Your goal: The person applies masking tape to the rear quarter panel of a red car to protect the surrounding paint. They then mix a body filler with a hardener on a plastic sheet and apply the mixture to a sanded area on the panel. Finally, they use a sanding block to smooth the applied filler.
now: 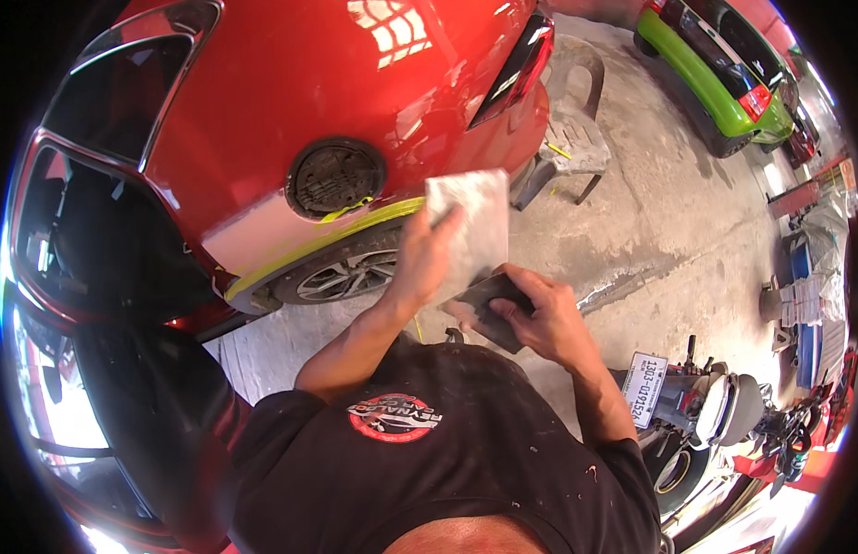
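My left hand (423, 260) grips a flat whitish board (482, 208), its thumb lying on the pale, smeared face. In my right hand (552, 319) is a thin, dark rectangular spreader (503, 325), pinched at its upper edge beside the board's lower end. Whether spreader and board touch is unclear. Beyond my hands stands a red car (253, 102), with a matte pale patch (253, 233) on its rear side panel. Yellow masking tape (304, 234) follows the wheel arch above the rear wheel (341, 277). The round fuel filler recess (336, 178) looks dark and dusty.
At left, a car door (143, 415) stands open. A grey plastic chair (576, 138) is behind the car's rear corner. A green car (706, 69) is parked far right; a motorcycle (724, 411) and a loose tire (680, 475) are at lower right.
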`<act>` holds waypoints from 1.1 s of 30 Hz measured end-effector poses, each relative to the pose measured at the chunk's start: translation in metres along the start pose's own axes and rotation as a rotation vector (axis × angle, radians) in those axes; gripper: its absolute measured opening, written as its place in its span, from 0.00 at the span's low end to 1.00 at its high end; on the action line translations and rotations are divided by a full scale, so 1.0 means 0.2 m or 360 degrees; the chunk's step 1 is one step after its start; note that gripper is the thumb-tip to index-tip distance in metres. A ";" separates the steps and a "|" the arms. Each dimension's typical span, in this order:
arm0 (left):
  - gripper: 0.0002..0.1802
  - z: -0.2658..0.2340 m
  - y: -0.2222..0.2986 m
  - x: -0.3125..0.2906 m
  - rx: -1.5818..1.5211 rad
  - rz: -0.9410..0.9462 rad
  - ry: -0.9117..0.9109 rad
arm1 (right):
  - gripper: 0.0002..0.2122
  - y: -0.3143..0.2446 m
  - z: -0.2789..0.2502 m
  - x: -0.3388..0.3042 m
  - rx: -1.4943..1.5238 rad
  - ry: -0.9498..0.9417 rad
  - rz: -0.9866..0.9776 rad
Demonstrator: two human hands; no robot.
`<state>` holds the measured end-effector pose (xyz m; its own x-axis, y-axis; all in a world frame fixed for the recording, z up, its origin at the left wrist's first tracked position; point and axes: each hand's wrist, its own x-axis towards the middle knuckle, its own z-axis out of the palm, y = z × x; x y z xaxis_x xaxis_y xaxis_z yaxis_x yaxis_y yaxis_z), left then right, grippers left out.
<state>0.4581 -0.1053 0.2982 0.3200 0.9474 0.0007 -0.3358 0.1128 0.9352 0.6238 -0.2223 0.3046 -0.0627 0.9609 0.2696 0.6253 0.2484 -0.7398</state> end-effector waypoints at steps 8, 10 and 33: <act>0.22 -0.17 -0.10 0.08 -0.0534 -0.0158 0.0197 | 0.11 0.11 -0.28 -0.18 0.0609 0.0563 0.0123; 0.22 -0.11 -0.15 0.04 -0.0678 -0.0380 0.0167 | 0.14 0.05 -0.29 -0.16 0.0221 0.0546 -0.0151; 0.17 0.15 -0.10 -0.14 -0.0710 -0.0338 0.0388 | 0.26 0.27 0.11 -0.12 0.1990 0.1081 0.0546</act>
<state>0.4819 -0.1434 0.2897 0.2252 0.9259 -0.3033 -0.6461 0.3749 0.6648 0.6413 -0.2298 0.2440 0.5394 0.8402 -0.0557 -0.5568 0.3063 -0.7721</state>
